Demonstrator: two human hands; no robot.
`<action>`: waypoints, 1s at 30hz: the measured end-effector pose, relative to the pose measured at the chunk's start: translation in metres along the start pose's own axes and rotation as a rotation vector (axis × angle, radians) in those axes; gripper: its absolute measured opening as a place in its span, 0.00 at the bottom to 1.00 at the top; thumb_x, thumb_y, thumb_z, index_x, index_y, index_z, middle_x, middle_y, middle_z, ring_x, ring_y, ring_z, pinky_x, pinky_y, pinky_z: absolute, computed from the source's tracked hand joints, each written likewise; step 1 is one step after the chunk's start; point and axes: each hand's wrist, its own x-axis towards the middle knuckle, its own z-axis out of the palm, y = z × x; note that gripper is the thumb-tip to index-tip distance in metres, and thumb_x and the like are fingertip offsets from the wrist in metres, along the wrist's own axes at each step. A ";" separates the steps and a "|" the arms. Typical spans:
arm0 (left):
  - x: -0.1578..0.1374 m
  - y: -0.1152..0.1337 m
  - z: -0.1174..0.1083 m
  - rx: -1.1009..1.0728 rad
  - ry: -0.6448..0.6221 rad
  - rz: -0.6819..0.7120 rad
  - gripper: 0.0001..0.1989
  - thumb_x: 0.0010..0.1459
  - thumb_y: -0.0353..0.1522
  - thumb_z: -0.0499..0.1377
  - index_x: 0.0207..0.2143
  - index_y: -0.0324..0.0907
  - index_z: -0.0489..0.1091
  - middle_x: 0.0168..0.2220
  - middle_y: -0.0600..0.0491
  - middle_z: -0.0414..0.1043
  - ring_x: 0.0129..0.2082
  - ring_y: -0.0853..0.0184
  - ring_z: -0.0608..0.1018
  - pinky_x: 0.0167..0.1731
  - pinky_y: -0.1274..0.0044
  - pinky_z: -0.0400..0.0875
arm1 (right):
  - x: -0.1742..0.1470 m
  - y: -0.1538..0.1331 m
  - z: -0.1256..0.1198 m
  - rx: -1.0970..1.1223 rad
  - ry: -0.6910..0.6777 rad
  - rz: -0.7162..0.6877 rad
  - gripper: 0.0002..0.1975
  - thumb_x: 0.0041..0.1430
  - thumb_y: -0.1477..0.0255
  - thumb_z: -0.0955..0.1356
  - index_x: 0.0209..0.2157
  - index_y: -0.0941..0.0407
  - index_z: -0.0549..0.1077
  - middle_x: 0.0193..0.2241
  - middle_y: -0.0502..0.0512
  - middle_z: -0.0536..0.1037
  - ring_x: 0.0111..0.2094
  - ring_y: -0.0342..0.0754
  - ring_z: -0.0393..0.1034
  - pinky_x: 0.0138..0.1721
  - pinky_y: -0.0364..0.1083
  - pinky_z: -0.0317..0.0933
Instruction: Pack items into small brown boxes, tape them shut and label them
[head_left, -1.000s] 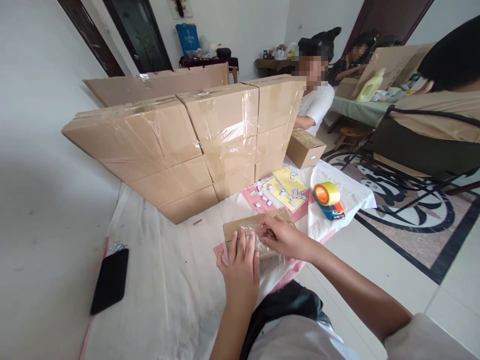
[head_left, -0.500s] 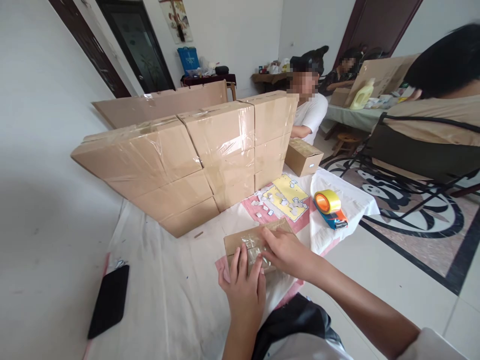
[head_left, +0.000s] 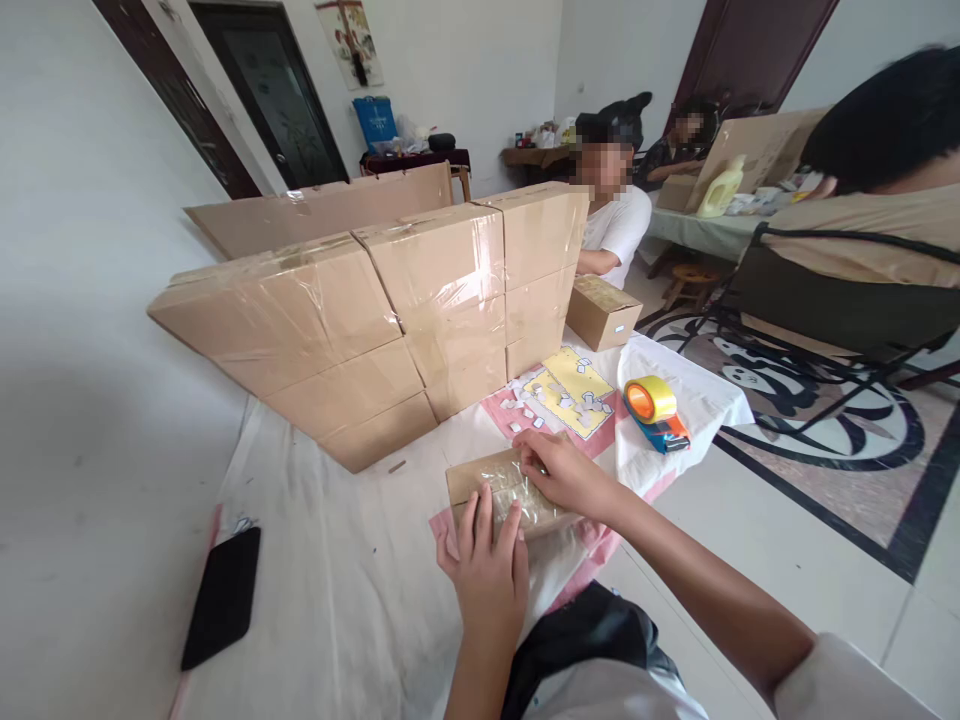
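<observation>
A small cardboard box (head_left: 480,474) with shiny clear tape over its top lies in front of me on the cloth-covered table. My left hand (head_left: 489,575) rests on its near side, fingers stretched out and apart over the cardboard and tape. On the top, towards the far right, my right hand (head_left: 562,474) has its fingers curled and drawn together against the taped surface. Whatever may be between those fingertips is hidden. To the right sits a tape dispenser (head_left: 663,434) with a yellow roll of tape (head_left: 660,396).
A large taped stack of cardboard boxes (head_left: 375,330) stands across the table. White paper scraps lie on a yellow sheet (head_left: 579,376) beside a closed carton (head_left: 604,312). A black phone-like slab (head_left: 222,598) lies left. Another person (head_left: 611,220) sits beyond; a chair (head_left: 840,290) stands right.
My right hand has curled its fingers and shifted slightly up towards the box's far edge, uncovering more of the shiny tape. My left hand stays on the box.
</observation>
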 end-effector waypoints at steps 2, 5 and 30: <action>0.000 -0.002 0.000 0.007 -0.001 0.007 0.16 0.66 0.34 0.54 0.52 0.57 0.74 0.64 0.47 0.67 0.61 0.55 0.72 0.60 0.53 0.47 | 0.000 0.001 0.003 -0.064 0.014 0.034 0.16 0.59 0.82 0.63 0.49 0.56 0.67 0.35 0.53 0.77 0.39 0.49 0.72 0.45 0.48 0.60; 0.000 -0.005 -0.001 0.033 -0.022 0.033 0.15 0.65 0.35 0.55 0.52 0.56 0.74 0.65 0.44 0.66 0.62 0.54 0.72 0.61 0.54 0.45 | -0.003 0.001 0.000 -0.163 0.055 0.149 0.17 0.58 0.80 0.65 0.49 0.58 0.67 0.46 0.61 0.74 0.47 0.55 0.70 0.48 0.50 0.61; 0.016 0.021 0.012 -0.099 0.017 0.428 0.18 0.68 0.25 0.48 0.50 0.44 0.74 0.48 0.54 0.82 0.47 0.68 0.81 0.48 0.71 0.58 | -0.032 0.169 -0.012 0.154 0.368 0.727 0.11 0.63 0.72 0.63 0.41 0.59 0.76 0.36 0.59 0.80 0.37 0.51 0.74 0.40 0.45 0.64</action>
